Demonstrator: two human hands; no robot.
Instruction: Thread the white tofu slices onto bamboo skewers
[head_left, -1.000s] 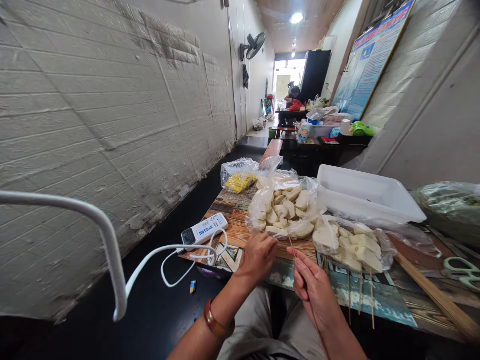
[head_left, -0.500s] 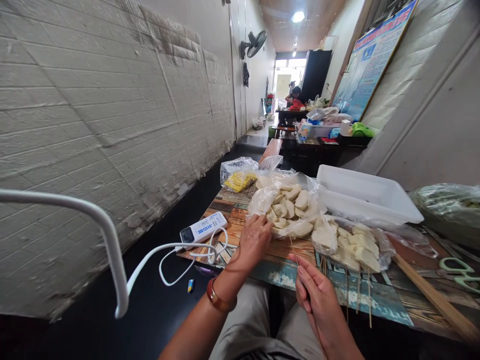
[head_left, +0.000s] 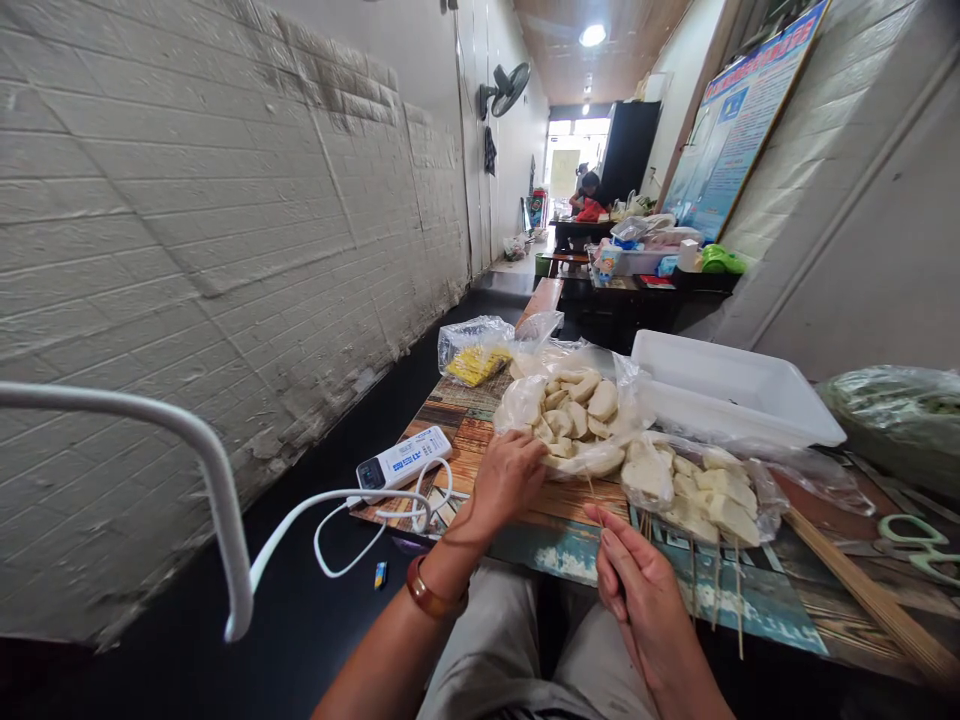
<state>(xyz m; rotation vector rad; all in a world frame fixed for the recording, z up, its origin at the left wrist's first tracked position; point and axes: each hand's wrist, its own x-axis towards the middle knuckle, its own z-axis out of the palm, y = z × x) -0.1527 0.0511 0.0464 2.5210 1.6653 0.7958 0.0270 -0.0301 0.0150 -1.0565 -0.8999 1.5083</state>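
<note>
My left hand (head_left: 512, 480), with a brown bangle on the wrist, rests at the near left edge of an open plastic bag (head_left: 517, 405) full of pale, thick slices (head_left: 577, 415). Its fingers are curled; what lies under them is hidden. Lower and to the right, my right hand (head_left: 634, 575) pinches a thin wooden skewer (head_left: 590, 490) between thumb and fingers, its tip pointing up toward the bag. Beside it, a second pile of pale pieces (head_left: 724, 500) lies on plastic, with several skewer sticks (head_left: 741, 610) jutting over the table's front edge.
Behind the piles stands a white plastic tub (head_left: 739, 390). Green-handled scissors (head_left: 919, 545) and a wooden strip (head_left: 862, 590) lie right. A white power bank (head_left: 405, 460) with a looped cable sits left, near a yellow-filled bag (head_left: 476, 365). A person (head_left: 589, 200) sits far back.
My right hand has shifted slightly right with the skewer. My left hand stays at the bag's edge, its fingers a little changed. The view has moved very slightly.
</note>
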